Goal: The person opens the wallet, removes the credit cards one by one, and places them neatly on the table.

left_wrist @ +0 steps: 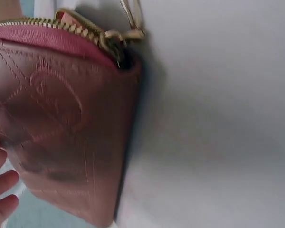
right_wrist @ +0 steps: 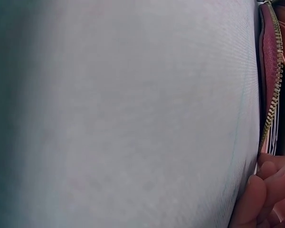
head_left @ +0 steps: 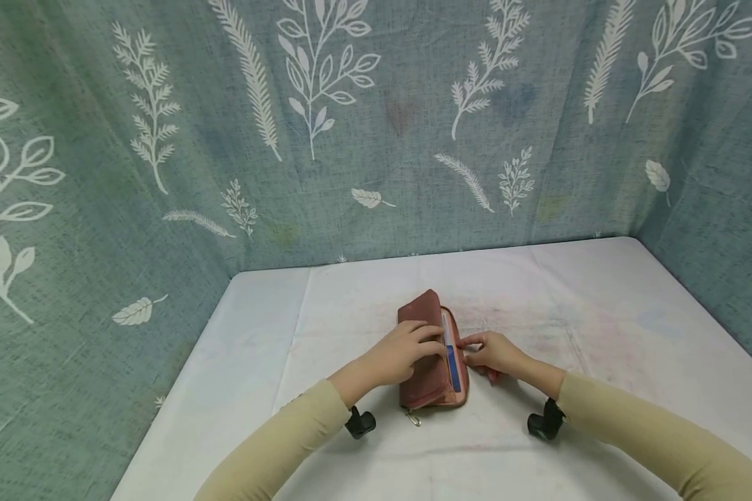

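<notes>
A brown-red zip-around wallet lies unzipped on the white-covered table, its upper cover raised. Blue and white card edges show in the opening. My left hand lies over the upper cover and grips it, fingers bent at the opening's edge. In the left wrist view some of its fingertips show beside the embossed leather. At the right rim, my right hand pinches the lower side of the wallet. The right wrist view has its bent fingers right by the brass zipper.
A metal zipper pull hangs off the wallet's near end. The white cloth covers the table. Behind and at both sides hangs a green-grey curtain with white leaf prints. Black wrist devices sit under both wrists.
</notes>
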### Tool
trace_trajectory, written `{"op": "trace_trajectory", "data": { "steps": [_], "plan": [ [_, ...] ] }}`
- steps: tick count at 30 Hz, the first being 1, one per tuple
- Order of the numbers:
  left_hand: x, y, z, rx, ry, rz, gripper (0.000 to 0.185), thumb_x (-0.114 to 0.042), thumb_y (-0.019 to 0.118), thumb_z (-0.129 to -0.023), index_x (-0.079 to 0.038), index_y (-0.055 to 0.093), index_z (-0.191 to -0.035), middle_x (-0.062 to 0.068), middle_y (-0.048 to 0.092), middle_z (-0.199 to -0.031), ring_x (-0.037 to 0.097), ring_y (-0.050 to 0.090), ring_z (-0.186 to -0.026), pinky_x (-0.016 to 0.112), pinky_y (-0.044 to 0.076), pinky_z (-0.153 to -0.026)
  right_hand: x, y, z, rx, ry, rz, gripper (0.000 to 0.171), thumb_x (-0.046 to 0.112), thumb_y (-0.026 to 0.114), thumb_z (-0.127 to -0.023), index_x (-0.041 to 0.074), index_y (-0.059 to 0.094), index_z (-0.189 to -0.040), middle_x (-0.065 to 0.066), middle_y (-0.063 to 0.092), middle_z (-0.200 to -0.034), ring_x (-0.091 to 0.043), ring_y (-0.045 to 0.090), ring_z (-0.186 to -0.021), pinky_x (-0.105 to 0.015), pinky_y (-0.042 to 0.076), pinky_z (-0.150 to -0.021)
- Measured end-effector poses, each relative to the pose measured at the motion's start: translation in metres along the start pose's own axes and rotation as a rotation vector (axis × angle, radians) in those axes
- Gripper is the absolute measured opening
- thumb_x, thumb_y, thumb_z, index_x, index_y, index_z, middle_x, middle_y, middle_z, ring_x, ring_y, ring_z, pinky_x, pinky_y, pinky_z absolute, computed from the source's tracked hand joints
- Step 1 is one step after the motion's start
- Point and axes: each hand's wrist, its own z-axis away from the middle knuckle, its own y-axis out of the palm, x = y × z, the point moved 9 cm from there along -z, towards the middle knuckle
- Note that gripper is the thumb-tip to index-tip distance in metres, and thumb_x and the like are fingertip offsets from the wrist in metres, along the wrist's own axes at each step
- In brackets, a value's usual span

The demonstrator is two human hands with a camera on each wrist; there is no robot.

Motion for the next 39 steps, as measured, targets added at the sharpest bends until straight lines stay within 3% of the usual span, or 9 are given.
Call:
{"op": "trace_trajectory", "data": {
  "steps": [5,12,22,39],
  "plan": [
    [0.011,-0.009,0.014,-0.086,0.001,0.059,0.060,0.013,0.058,-0.072,-0.028,0.056,-0.116,0.001,0.042,-0.137,0.022,0.042,-0.123,0.037,0.032,-0.102,0.001,-0.001,-0.001,-0.012,0.007,0.055,0.038,0.014,0.063,-0.085,0.009,0.059,-0.123,0.000,0.047,-0.046,-0.009,0.037,-0.031,-0.026,0.040,-0.037],
    [0.019,-0.019,0.029,-0.194,0.019,0.079,0.054,0.018,0.048,-0.076,-0.024,0.058,-0.110,0.004,0.047,-0.133,0.023,0.045,-0.120,0.037,0.034,-0.101,0.004,-0.001,-0.001,-0.019,-0.030,0.114,0.037,0.014,0.062,-0.085,0.008,0.059,-0.122,0.001,0.046,-0.045,-0.008,0.038,-0.030,-0.027,0.040,-0.036],
    [0.036,-0.020,0.055,-0.295,-0.065,0.149,0.050,0.016,0.043,-0.080,-0.022,0.060,-0.107,0.004,0.049,-0.132,0.024,0.046,-0.120,0.038,0.034,-0.101,0.012,-0.001,-0.001,-0.021,-0.073,0.192,0.038,0.014,0.060,-0.084,0.006,0.059,-0.121,0.003,0.041,-0.042,-0.007,0.036,-0.029,-0.025,0.035,-0.035],
    [0.056,-0.006,0.082,-0.358,-0.073,0.283,0.047,0.013,0.047,-0.082,-0.020,0.061,-0.112,0.004,0.045,-0.138,0.023,0.045,-0.123,0.037,0.035,-0.101,0.023,0.002,0.001,-0.038,-0.128,0.356,0.031,0.020,0.061,-0.086,0.009,0.062,-0.116,0.004,0.042,-0.044,-0.008,0.035,-0.032,-0.024,0.031,-0.035]
  ]
}}
